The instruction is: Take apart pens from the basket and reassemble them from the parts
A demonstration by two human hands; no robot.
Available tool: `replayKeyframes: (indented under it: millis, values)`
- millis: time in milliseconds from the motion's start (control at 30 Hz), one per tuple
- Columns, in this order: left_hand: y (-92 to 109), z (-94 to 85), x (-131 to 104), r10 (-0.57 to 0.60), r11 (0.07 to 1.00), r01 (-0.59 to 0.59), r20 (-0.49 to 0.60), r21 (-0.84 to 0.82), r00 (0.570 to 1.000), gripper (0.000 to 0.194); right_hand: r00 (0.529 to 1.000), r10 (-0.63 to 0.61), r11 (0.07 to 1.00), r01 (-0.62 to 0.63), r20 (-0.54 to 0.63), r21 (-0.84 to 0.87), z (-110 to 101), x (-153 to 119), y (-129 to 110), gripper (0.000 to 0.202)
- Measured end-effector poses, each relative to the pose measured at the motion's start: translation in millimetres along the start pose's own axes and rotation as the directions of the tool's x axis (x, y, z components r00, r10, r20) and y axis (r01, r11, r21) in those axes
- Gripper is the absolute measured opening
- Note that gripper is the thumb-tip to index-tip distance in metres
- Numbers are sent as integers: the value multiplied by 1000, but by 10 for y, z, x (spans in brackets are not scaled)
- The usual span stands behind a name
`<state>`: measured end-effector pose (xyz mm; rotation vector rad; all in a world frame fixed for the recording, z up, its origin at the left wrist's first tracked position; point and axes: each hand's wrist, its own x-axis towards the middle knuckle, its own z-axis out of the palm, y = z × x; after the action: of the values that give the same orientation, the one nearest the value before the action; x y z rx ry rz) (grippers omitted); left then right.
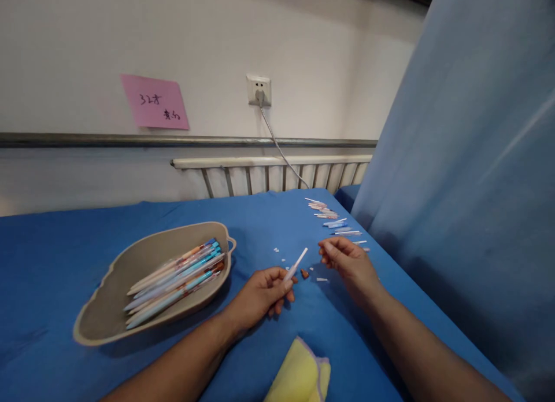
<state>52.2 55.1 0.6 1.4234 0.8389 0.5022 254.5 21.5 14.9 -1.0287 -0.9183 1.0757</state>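
Observation:
My left hand [272, 291] is closed around a pale pen [295, 268], with a thin white tube sticking up out of its end. To the right, my right hand [347, 262] hovers over the blue sheet, thumb and fingers pinched together; whatever they hold, if anything, is too small to make out. Between and below the hands lie a small brown piece [304, 273], a short white piece [321, 279] and several tiny pale bits [276, 250]. Beyond my right hand, pens and pen parts [335, 223] are laid along the bed's right side.
A beige leaf-shaped basket [93, 318] on the left holds several pens [182, 280]. A yellow cloth [299, 372] lies in front of me. At the right hangs a blue curtain [459, 159]; a white rail [269, 161] and a plugged-in cable [277, 144] are at the back.

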Motion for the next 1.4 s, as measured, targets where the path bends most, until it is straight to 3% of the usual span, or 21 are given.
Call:
replayKeyframes:
  millis: [133, 267, 367, 433, 500, 567, 667, 767, 900, 1000, 1167, 1400]
  values:
    - [-1, 11, -18, -4, 999, 2, 50, 42, 999, 33, 976, 69, 990, -41, 209, -135, 140, -96, 54, 31]
    - [-18, 48, -48, 8, 993, -16, 65, 114, 998, 31, 962, 82, 976, -25, 260, -216, 203, -145, 69, 29]
    - [-5, 89, -120, -12, 979, -1, 63, 205, 998, 31, 989, 30, 980, -1, 143, -197, 110, -91, 9, 32]
    - [19, 125, -184, 13, 935, -41, 82, 352, 997, 27, 999, -15, 988, 10, -30, -153, 10, -28, -47, 34]
    - [50, 161, -242, 100, 825, -138, 100, 549, 990, 25, 980, -35, 998, 24, -195, -61, -76, 33, -80, 35]
    - [80, 187, -273, 183, 687, -204, 106, 697, 977, 23, 962, -2, 996, 25, -274, 83, -123, 80, -75, 35]
    - [102, 173, -258, 225, 577, -204, 86, 791, 970, 16, 956, 119, 950, -30, -270, 312, -158, 133, -38, 30]
    - [94, 65, -180, 274, 578, -192, 33, 793, 961, 18, 949, 198, 872, -57, -244, 487, -272, 185, -86, 26]
    - [64, -173, -4, 398, 555, -125, -130, 823, 908, 24, 946, 115, 792, 97, -304, 602, -535, 233, -305, 15]
    - [42, -302, 130, 391, 498, -46, -177, 866, 903, 25, 939, 70, 814, 142, -337, 563, -598, 225, -411, 14]
    - [36, -321, 214, 325, 433, -2, -154, 901, 933, 21, 947, 108, 888, 45, -302, 458, -312, 150, -279, 19]
    - [28, -334, 179, 298, 541, 57, -254, 839, 920, 14, 979, 168, 939, -123, -115, 322, 142, 6, 130, 30]
